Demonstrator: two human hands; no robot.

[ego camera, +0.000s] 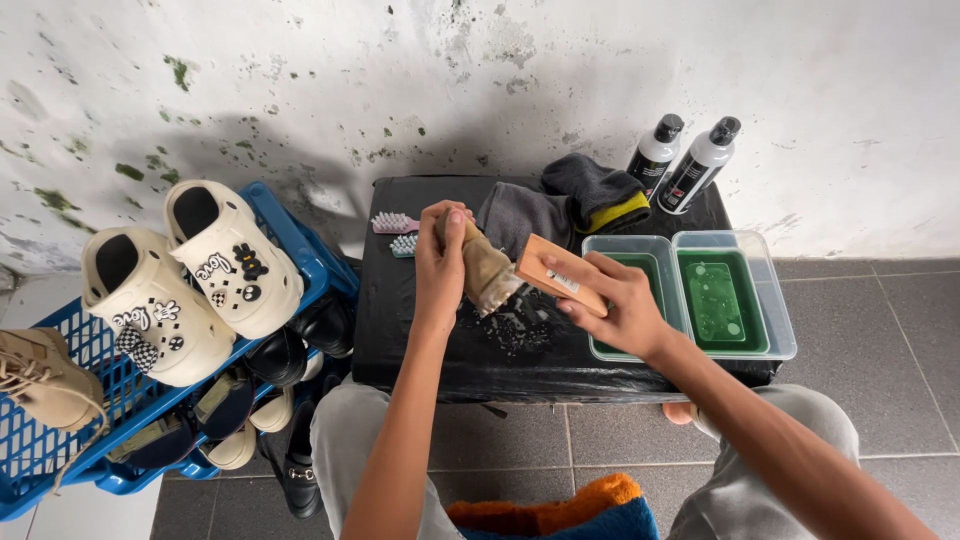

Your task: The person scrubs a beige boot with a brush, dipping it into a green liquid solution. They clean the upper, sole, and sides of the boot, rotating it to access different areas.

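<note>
This looks like a small home corner for cleaning shoes. A stained, peeling white wall (520,70) stands behind a low black desk (420,340) on a grey tiled floor (880,330). A blue basket (300,250) holds many shoes, and two cleaner bottles (685,165) and tubs of green liquid (735,300) stand nearby.

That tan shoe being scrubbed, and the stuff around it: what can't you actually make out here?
Head view:
- Tan suede shoe: mostly hidden by the left hand.
- Wooden-backed brush: bristles face away; right hand covers its end.
- Beige lace-up boot: cut off by the left edge.
- Dark shoes in the blue plastic crate: hidden under white clogs.
</note>
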